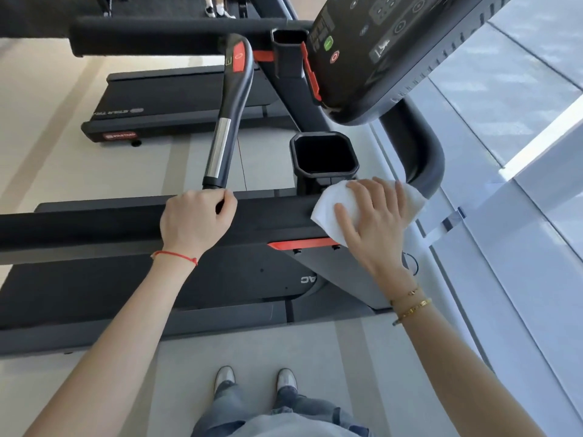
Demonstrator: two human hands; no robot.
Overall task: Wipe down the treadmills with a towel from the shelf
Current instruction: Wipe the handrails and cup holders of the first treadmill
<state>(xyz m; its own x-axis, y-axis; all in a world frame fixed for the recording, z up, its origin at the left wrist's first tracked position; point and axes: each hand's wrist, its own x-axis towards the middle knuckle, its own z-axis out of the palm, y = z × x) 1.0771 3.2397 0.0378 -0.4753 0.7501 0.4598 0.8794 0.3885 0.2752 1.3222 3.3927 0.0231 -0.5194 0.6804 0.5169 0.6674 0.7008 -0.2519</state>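
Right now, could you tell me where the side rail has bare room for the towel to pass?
Bare rail lies between the left hand and the towel. It is crowded at the right hand, beside the cup holder.

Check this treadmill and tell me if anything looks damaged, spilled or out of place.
Nothing stands out. The right hand presses the white towel flat on the black side rail, the left hand grips the handle, and the cup holder looks empty. No spills or breakage show.
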